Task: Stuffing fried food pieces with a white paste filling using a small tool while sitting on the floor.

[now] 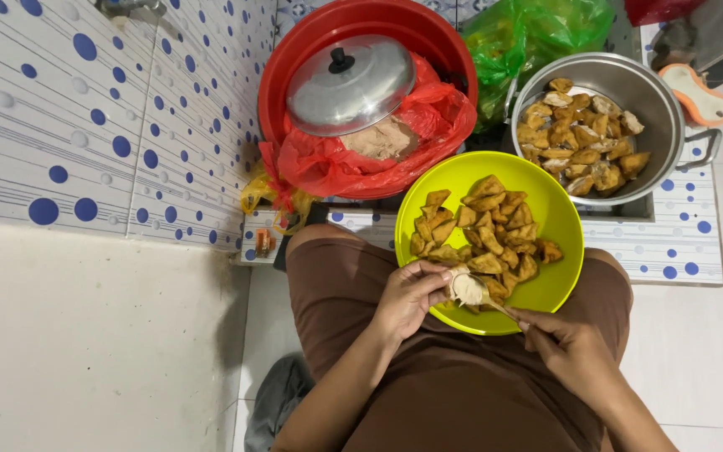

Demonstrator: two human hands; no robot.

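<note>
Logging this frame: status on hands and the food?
Left hand holds tofu piece. Right hand holds spoon at it. Over yellow-green bowl. Nothing blocking.

— Where is the camera?

— On the person's head. There is only one view, so no other view shares anything with it.

— Which way does it look?

— Straight down, over the person's lap and onto the floor in front.

— Is it near?

— Yes. The left hand (407,297) and right hand (566,343) sit low in the picture, close up. The green bowl (558,222) is in the middle. The red tub (294,59) and the metal pot (658,125) are at the top, farther off. A dotted tile wall (85,117) runs along the left.
</note>
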